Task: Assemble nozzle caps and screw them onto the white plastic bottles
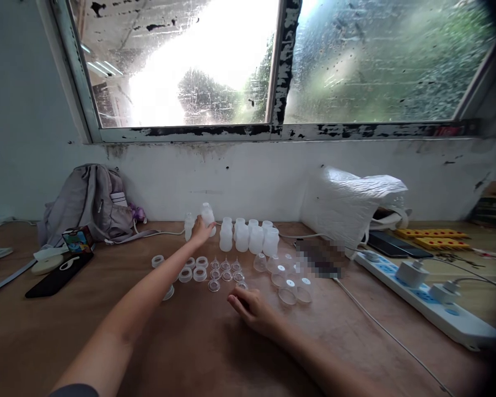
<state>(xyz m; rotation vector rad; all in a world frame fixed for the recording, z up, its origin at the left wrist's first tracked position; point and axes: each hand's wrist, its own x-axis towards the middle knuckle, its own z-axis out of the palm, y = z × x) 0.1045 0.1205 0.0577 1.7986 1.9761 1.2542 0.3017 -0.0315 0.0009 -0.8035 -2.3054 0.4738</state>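
Left-hand grip [201, 230]: fingers and thumb clamped on one white bottle [207, 212], arm at long reach. Location of that bottle: far part of the desk [182, 353], near the wall [173, 182], between a second bottle [188, 225] and the bottle cluster [226, 236]. Whether its base touches the desk cannot be told, the hand being in front.

Right-hand grip [254, 311]: fingers curled together, low over the near desk, just beside the transparent teats [226, 266]; contents, if any, hidden in the curl.

Also listed: pale rings [185, 274], to both sides of the left forearm [146, 306]; transparent domed covers [287, 296], right of the teats (several show a round white spot); one cable [171, 232], left of the second bottle.

Hazards, by judgement: neighbouring bottles toppled, should the left-hand grip swing sideways into the cluster; rings scattered, should the left forearm sink; teats nudged out of their rows by the right-hand knuckles, being so near; the held bottle slipping, should the hold on its smooth-looking side loosen.
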